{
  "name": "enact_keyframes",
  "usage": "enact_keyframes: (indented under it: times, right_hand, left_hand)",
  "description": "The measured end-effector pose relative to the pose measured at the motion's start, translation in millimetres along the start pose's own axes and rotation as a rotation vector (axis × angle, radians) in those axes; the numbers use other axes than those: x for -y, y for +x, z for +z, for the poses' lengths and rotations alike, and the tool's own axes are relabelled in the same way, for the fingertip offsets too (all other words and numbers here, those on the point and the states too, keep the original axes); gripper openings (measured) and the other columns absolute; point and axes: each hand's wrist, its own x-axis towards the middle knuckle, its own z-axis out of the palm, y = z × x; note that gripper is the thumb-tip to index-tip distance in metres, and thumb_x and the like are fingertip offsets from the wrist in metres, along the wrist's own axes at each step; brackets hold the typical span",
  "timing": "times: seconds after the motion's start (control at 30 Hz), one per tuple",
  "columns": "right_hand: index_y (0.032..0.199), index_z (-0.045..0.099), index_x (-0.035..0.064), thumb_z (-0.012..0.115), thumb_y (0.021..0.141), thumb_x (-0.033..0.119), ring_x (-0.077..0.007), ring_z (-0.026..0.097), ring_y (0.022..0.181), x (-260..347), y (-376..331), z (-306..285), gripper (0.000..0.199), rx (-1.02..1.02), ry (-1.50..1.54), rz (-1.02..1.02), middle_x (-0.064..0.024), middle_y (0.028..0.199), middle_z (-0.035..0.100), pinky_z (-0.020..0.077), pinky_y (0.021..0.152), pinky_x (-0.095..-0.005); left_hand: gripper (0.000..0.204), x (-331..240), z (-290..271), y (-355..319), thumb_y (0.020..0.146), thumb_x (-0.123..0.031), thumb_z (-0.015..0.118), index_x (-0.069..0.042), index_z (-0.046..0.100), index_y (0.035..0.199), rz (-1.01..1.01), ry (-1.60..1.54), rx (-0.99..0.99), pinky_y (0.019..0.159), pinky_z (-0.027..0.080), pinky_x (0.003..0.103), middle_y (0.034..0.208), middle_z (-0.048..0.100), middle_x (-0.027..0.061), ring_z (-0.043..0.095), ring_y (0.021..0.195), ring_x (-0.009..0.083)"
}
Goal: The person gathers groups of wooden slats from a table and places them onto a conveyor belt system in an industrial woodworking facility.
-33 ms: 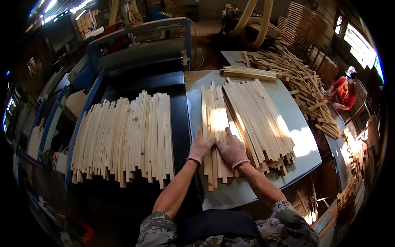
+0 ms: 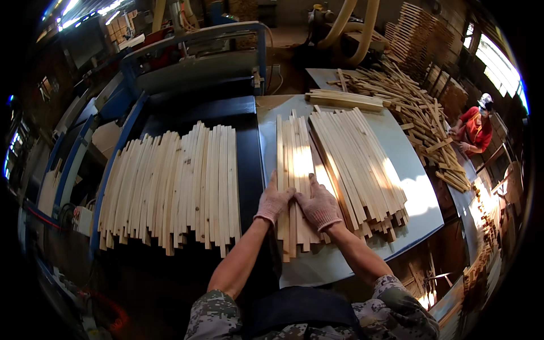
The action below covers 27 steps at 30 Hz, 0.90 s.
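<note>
My left hand (image 2: 275, 202), in a pinkish knit glove, presses the left side of a narrow bundle of pale wooden strips (image 2: 296, 150). My right hand (image 2: 318, 207), gloved the same way, grips the bundle's right side. Both thumbs lie on top, their tips almost meeting, and the fingers curl down the outer sides, partly hidden. The bundle lies on a light grey tabletop (image 2: 422, 212), its near ends uneven. Just to its right rests a wider row of wooden strips (image 2: 362, 164), separated by a narrow gap at the far end.
Left of the table, another wide row of strips (image 2: 170, 187) lies on a dark machine bed (image 2: 245, 153) beneath a blue frame (image 2: 262, 59). A few strips (image 2: 345, 100) lie across the table's far edge. Beyond it are a loose wood heap (image 2: 422, 122) and a person in red (image 2: 475, 130).
The near ends of the bundle between my hands have shifted slightly left. My hands keep their hold on it.
</note>
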Motion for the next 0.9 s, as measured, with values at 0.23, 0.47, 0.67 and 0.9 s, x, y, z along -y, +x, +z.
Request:
enact_keyframes:
  times: [0.23, 0.47, 0.67, 0.9]
  right_hand:
    - [0.164, 0.036, 0.0003, 0.069, 0.096, 0.055, -0.0357, 0.070, 0.115, 49.2, 3.1, 38.9, 0.093, 0.085, 0.045, -0.113, -0.0255, 0.126, 0.069, 0.0549, 0.099, -0.0452]
    - [0.166, 0.031, 0.0012, 0.068, 0.095, 0.053, -0.0397, 0.068, 0.116, 38.1, 6.9, 60.1, 0.095, 0.222, -0.115, -0.095, -0.0238, 0.125, 0.069, 0.0548, 0.100, -0.0476]
    - [0.168, 0.028, 0.0040, 0.065, 0.096, 0.050, -0.0390, 0.067, 0.125, 42.7, 21.7, 59.3, 0.093, 0.267, -0.014, 0.049, -0.0249, 0.137, 0.065, 0.0538, 0.105, -0.0485]
    - [0.133, 0.056, -0.0063, 0.075, 0.091, 0.039, -0.0456, 0.067, 0.121, 67.1, 38.5, 88.6, 0.065, 0.177, 0.164, -0.019, -0.0317, 0.125, 0.070, 0.0543, 0.104, -0.0488]
  left_hand:
    - [0.105, 35.5, -68.4, -13.2, 0.090, -0.045, 0.075, 0.003, 0.021, 0.167, -0.110, 0.004, -0.050, 0.115, 0.048, 0.041, 0.149, 0.056, 0.0326, 0.061, 0.134, 0.0404]
    - [0.093, 12.9, -73.9, -1.1, 0.097, -0.047, 0.065, 0.009, 0.027, 0.160, -0.444, 0.482, 0.206, 0.108, 0.053, 0.048, 0.142, 0.059, 0.0367, 0.063, 0.130, 0.0463]
    - [0.059, 15.3, -89.9, 17.0, 0.096, -0.042, 0.066, 0.000, 0.060, 0.137, -0.107, 1.124, 0.484, 0.096, 0.058, 0.051, 0.129, 0.068, 0.0266, 0.069, 0.119, 0.0408]
    - [0.062, 27.4, -83.6, -44.6, 0.100, -0.044, 0.060, -0.004, 0.057, 0.148, 0.140, 0.798, -0.043, 0.127, 0.026, 0.055, 0.157, 0.053, 0.0209, 0.045, 0.147, 0.0421]
